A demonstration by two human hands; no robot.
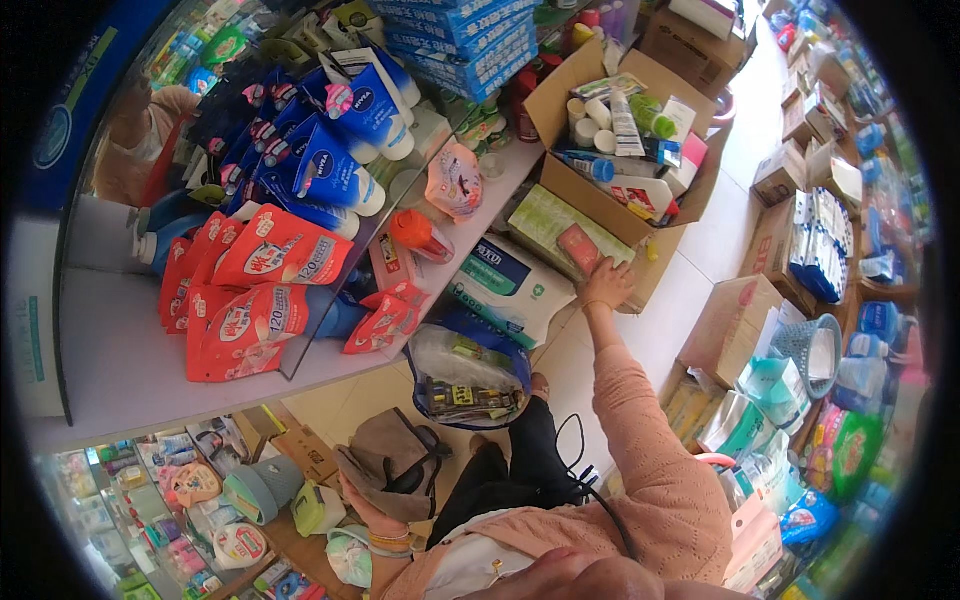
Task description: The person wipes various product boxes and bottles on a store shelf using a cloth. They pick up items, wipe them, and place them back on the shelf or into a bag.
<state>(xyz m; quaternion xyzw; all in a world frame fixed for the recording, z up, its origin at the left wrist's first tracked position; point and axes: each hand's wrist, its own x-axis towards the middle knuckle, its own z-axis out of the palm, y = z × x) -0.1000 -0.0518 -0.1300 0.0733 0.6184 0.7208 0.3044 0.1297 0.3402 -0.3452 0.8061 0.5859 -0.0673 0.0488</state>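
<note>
My right hand reaches forward, its fingers around the near end of a small red box. That box lies over a green patterned carton, beside an open cardboard box full of tubes, bottles and small packs. Low on the left, my left hand is at the edge of a grey-brown cloth item with a dark strap; its fingers are partly hidden. Between my hands are a white and green pack of wipes and a blue-rimmed bag with packaged goods in it.
A glass-fronted counter on the left holds red refill pouches and blue Nivea tubes. Blue boxes are stacked behind. Stocked shelves and cartons line the right side. A black cable hangs near my body.
</note>
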